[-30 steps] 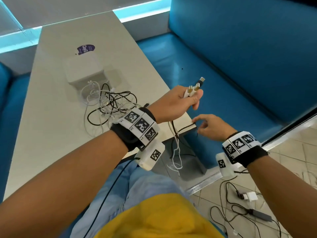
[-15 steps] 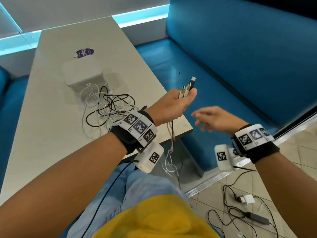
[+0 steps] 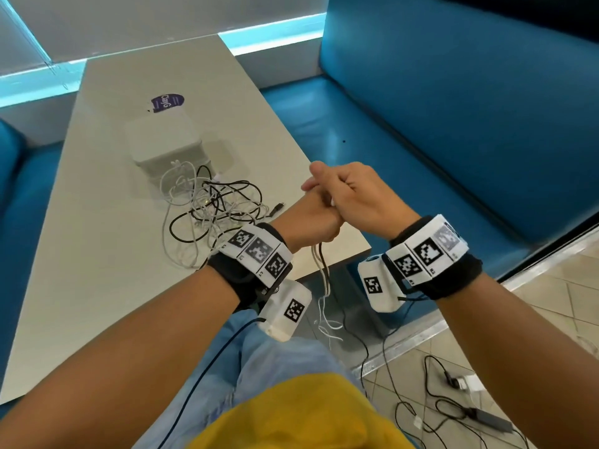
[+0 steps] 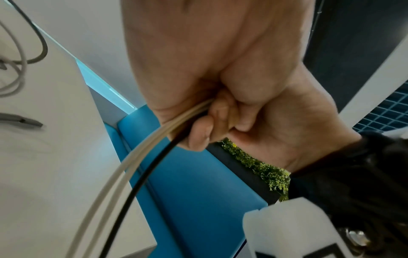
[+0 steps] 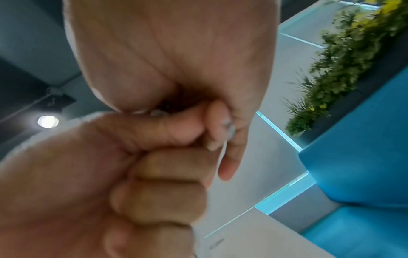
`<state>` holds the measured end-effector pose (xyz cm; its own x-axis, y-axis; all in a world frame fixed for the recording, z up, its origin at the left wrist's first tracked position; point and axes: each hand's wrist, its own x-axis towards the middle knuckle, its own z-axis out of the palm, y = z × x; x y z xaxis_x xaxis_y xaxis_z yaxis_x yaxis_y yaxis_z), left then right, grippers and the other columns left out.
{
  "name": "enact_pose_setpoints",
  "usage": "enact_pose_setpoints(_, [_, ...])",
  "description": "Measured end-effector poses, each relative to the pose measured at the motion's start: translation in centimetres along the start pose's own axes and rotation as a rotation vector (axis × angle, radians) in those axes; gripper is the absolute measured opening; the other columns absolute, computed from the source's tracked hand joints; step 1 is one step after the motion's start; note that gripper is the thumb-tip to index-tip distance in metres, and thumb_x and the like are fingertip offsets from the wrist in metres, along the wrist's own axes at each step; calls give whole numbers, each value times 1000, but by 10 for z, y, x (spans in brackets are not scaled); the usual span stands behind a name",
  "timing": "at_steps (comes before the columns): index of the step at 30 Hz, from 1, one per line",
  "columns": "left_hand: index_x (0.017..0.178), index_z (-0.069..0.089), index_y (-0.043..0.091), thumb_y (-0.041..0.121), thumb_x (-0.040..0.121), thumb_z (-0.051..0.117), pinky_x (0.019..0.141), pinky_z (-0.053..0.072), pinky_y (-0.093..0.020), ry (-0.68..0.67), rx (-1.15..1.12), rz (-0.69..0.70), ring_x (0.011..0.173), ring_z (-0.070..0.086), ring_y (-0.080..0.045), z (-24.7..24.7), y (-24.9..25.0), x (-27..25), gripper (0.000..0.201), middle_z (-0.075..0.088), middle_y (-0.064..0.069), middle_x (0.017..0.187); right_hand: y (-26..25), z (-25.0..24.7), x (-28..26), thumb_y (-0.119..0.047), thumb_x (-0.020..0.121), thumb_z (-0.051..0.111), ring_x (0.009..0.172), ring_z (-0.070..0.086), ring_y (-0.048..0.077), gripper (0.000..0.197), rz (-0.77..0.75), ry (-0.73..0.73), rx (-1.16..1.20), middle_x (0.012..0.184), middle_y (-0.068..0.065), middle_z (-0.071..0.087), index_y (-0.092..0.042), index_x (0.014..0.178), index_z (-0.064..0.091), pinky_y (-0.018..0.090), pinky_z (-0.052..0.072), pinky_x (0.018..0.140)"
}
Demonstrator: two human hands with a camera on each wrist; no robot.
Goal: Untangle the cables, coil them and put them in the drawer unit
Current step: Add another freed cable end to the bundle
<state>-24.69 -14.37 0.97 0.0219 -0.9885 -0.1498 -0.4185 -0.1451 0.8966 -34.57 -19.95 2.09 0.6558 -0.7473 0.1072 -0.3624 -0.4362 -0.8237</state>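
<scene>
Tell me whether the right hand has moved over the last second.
Yes. The right hand has moved up and left from beside the table corner, onto the left hand, which grips the cable ends.

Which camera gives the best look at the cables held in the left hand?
The left wrist view: two white cables and a black cable run out of the left hand. The head view shows them dangling below the hands; the right wrist view shows almost none.
</scene>
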Motion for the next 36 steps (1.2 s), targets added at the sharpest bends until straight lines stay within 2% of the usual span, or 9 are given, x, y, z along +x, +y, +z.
enact_pose_setpoints(2, [63, 38, 12, -14, 82, 40, 44, 28, -15, 8, 20, 10, 44, 39, -4, -4, -1, -1, 32, 36, -1, 53, 1, 4, 1, -50, 100, 32, 94, 65, 8, 57, 13, -5, 1, 102, -8, 72, -17, 72, 69, 21, 47, 78])
enact_pose_setpoints(6, [58, 40, 20, 0, 89, 47, 41, 28, -12, 59, -91, 35, 35, 37, -1, -9, -3, -6, 38, 37, 11, 44, -4, 10, 4, -55, 98, 21, 97, 61, -2, 61, 41, 2, 163, 103, -16, 65, -20, 116, 67, 10, 43, 72])
enact_pose_setpoints(9, [57, 40, 19, 30, 99, 47, 39, 20, -20, 247, -416, -32, 37, 24, -8, -27, -7, -4, 45, 32, 9, 42, -7, 27, 13, -62, 95, 18, 93, 65, 16, 62, 177, -67, 527, 106, 0, 64, -27, 126, 58, 35, 54, 86])
enact_pose_setpoints(11, [58, 39, 18, 42, 101, 40, 38, 17, -18, 362, -576, -72, 35, 20, -8, -42, -11, -4, 49, 27, 7, 41, -9, 44, 14, -66, 94, 19, 72, 63, 22, 68, 321, -222, 713, 82, 7, 64, -16, 112, 62, 42, 54, 76])
enact_pose_setpoints(15, [63, 34, 19, 48, 102, 28, 40, 13, -22, 372, -728, -61, 39, 14, -7, -78, -24, -13, 48, 21, 9, 44, 2, 73, 15, -58, 99, 17, 47, 41, 15, 61, 280, -330, 405, 55, 3, 46, -15, 108, 59, 24, 38, 50])
enact_pose_setpoints(22, [64, 39, 19, 49, 101, 32, 39, 13, -21, 465, -721, -124, 39, 15, -7, -129, -52, -34, 48, 19, 8, 46, 55, 69, 10, -40, 99, 39, 39, 30, 11, 45, 374, -405, 76, 50, -2, 36, -8, 86, 67, 20, 27, 40])
enact_pose_setpoints(27, [69, 45, 16, 45, 101, 35, 39, 11, -22, 424, -594, -123, 36, 15, -5, -131, -56, -40, 44, 20, 10, 44, 50, 60, 14, -30, 93, 57, 57, 59, 6, 17, 213, -542, -219, 69, -3, 68, -18, 92, 69, 19, 45, 61])
enact_pose_setpoints(33, [92, 65, 10, 21, 102, 45, 41, 14, -23, 482, -344, -167, 41, 18, -7, -136, -63, -63, 25, 25, 9, 51, 41, 72, 66, -21, 94, 54, 96, 62, 22, 25, 151, -386, -386, 116, 5, 63, -20, 118, 63, 24, 42, 81])
enact_pose_setpoints(36, [103, 67, 12, 17, 101, 45, 41, 15, -21, 519, -293, -205, 43, 19, -7, -141, -71, -74, 23, 30, 4, 60, 27, 91, 79, -26, 91, 58, 78, 63, 16, 13, 86, -491, -450, 101, 3, 70, -21, 95, 69, 25, 46, 74])
